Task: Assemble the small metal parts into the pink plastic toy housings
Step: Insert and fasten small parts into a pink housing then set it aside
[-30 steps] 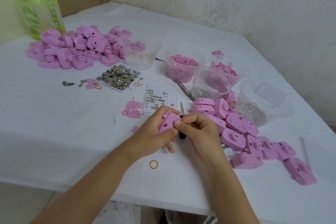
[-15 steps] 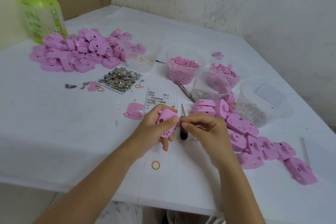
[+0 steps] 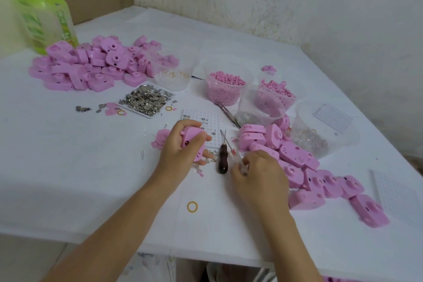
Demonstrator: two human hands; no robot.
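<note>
Holding right hand (image 3: 258, 171) curled low on table (image 3: 91, 178); cannot tell whether pinching a part. Noted awl (image 3: 223, 158) lying idle just left of it. Gripping one housing (image 3: 193, 142) in left hand (image 3: 180, 151), fingers wrapped round it, clear of table. Noted heap (image 3: 297, 162) of housings just beyond right hand, metal parts (image 3: 146, 98) in tray (image 3: 151, 115) well beyond left hand, bigger pile (image 3: 91, 64) farther off to its left. Judged mid-batch: held housing unfinished, many to go; cannot tell which heap is done.
</note>
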